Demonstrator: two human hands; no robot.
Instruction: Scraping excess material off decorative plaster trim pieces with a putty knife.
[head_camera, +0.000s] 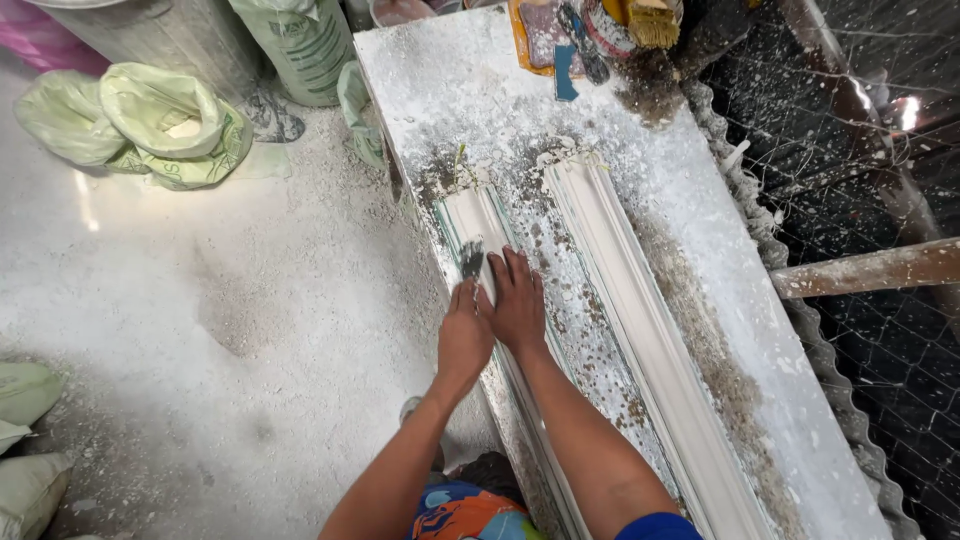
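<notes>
Two long white plaster mouldings lie lengthwise on a plaster-splattered workbench (700, 230). My left hand (464, 335) is shut on a small scraper (472, 258) whose dark blade rests on the left moulding (470, 215). My right hand (517, 300) lies flat on that same moulding, fingers spread, right beside the left hand. The right moulding (625, 300) runs parallel, untouched by either hand.
Pale green sacks (160, 125) sit on the dusty floor at upper left, with more sacks (25, 440) at lower left. A brush (655, 20) and scraps lie at the bench's far end. Wire mesh (870, 190) and a wooden beam (870, 268) border the right side.
</notes>
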